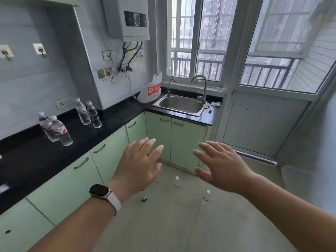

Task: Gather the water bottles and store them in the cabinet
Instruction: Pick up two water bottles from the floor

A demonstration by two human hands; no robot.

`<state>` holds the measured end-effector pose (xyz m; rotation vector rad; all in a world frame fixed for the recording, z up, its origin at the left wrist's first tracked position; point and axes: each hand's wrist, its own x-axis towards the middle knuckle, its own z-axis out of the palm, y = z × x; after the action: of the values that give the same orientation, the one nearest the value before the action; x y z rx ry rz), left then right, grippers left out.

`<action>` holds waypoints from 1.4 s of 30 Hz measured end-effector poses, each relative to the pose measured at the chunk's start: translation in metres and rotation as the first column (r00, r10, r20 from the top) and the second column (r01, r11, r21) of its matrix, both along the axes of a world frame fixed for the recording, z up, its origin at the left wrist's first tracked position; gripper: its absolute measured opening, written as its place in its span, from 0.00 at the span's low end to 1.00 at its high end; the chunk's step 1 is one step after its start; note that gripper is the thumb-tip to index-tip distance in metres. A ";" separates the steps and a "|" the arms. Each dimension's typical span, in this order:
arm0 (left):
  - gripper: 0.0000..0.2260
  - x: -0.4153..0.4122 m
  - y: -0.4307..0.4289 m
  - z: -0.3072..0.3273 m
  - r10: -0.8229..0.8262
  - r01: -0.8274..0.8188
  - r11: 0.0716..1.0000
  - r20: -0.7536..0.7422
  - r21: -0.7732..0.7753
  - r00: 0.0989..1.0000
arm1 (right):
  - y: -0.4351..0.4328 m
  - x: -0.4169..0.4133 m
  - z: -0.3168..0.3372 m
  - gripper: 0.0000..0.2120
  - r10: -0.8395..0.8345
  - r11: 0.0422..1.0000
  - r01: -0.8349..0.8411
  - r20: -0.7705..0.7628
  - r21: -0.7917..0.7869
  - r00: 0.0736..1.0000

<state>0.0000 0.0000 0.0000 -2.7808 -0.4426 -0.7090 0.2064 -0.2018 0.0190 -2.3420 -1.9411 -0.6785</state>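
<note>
The left hand [140,160] and right hand [221,164] were spread flat, holding nothing. Four bottles [61,130] stood on the counter [36,160]. Seemingly four more stood on the floor [163,224], partly hidden. Opening a shut cabinet [183,135] first would probably help.

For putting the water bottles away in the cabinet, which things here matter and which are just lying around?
For the job: water bottles on the counter, water bottles on the floor, green cabinets.
Lying about: plastic bag, crumpled paper, sink, water heater.
</note>
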 end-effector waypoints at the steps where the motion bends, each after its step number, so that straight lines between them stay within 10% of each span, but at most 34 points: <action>1: 0.22 0.007 0.015 -0.002 -0.003 0.003 1.000 -0.026 -0.023 1.000 | 0.012 0.004 -0.002 0.27 -0.007 0.999 0.007 -0.004 -0.031 1.000; 42: 0.23 0.462 0.214 -0.145 -0.104 0.004 0.966 -0.376 -0.259 0.921 | 0.206 0.423 -0.181 0.26 -0.183 0.983 0.147 -0.449 -0.114 0.875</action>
<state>0.4618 0.2138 -0.1451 -3.0803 -0.3985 -0.0999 0.6296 0.0042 -0.1624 -2.4418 -1.5965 -0.0323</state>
